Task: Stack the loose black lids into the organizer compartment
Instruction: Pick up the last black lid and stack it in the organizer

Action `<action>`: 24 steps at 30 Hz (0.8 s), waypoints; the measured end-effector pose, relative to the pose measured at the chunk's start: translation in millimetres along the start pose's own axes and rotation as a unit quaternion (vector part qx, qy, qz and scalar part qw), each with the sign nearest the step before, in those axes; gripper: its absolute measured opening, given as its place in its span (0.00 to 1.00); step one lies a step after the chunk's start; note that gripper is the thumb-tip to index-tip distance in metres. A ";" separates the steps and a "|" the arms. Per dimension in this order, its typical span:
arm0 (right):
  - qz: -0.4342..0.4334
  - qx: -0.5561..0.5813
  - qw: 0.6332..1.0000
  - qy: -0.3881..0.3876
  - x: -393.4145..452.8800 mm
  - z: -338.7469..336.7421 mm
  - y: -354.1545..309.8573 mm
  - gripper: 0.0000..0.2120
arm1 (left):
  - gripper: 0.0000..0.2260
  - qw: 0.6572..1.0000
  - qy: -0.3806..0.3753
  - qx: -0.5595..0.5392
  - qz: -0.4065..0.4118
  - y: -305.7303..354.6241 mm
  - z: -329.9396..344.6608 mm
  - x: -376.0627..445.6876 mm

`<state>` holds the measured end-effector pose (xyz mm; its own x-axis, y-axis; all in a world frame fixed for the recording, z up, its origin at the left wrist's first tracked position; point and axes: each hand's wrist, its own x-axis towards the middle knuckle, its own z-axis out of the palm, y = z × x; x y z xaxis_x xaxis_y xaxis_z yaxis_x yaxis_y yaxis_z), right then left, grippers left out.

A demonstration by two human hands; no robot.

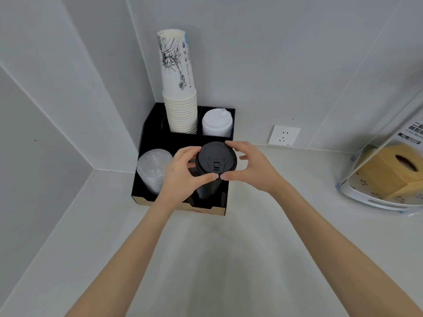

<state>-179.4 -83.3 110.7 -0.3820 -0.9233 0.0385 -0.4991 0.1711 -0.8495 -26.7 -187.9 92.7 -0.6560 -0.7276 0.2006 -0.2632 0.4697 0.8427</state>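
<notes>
Both hands frame the stack of black lids (216, 160) standing in the front right compartment of the black organizer (146, 143), at the corner of the white bench (206, 259). The left hand (183, 177) and right hand (249, 168) curl their fingers (231, 145) around the top lid's rim, thumbs nearly touching at the front, so both are closed on the stack. The step in hand looks like seating and squaring the stack; next it needs a light downward press, then both hands letting go. Clear lids (153, 168) sit in the left compartment, printed paper cups (179, 92) and white lids (217, 123) behind. The cup print and the label on the packet (409, 136) at right are too blurred to read.
</notes>
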 end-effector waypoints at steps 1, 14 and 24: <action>0.001 0.008 1.000 0.001 6.1 4.2 -1.2 0.38 | 0.31 1.000 0.001 -0.006 -0.008 -3.1 -2.8 3.1; 0.035 0.029 0.999 -0.011 25.2 29.2 19.5 0.35 | 0.28 0.998 0.003 -0.013 -0.066 -38.6 1.0 6.2; 0.033 0.016 0.999 -0.006 23.8 36.8 24.3 0.35 | 0.31 0.997 0.000 0.008 -0.079 -45.9 5.3 8.4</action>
<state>-172.0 -113.7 71.6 -0.4032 -0.9148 -0.0243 -0.4488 0.2208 -0.8660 -23.8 -212.9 53.1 -0.6060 -0.7928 0.0658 -0.3746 0.3574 0.8555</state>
